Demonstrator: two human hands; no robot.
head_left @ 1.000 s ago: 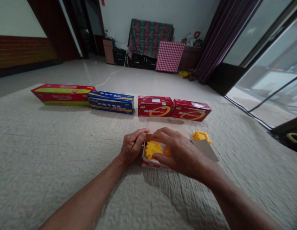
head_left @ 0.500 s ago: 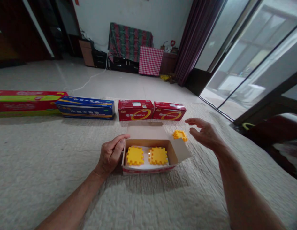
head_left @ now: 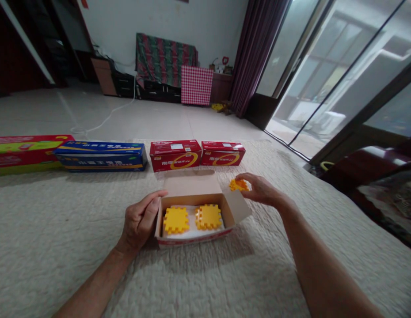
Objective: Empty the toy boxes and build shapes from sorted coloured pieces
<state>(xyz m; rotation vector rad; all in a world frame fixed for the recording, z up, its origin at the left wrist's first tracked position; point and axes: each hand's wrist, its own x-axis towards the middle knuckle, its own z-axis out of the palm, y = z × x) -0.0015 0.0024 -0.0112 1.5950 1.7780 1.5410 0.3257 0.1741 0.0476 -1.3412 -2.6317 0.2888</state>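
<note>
An open cardboard box (head_left: 192,189) lies on the quilted cream cover in front of me. Two yellow toothed puzzle blocks sit side by side inside it, one on the left (head_left: 176,220) and one on the right (head_left: 208,216). My left hand (head_left: 140,219) curls against the box's left wall, thumb on the rim. A third yellow block (head_left: 237,185) lies on the cover just right of the box's side flap. My right hand (head_left: 260,190) is closed on that block, fingers pinching its far side.
A row of closed boxes lies along the cover's far edge: a long red one (head_left: 23,154), a blue one (head_left: 101,156) and two short red ones (head_left: 175,155) (head_left: 222,153). Tiled floor lies beyond. Glass doors (head_left: 328,79) and dark furniture are on the right.
My right hand left the box, where it had set the second block, swung out to the right and came down on the loose yellow block. The left hand stayed at the box wall.
</note>
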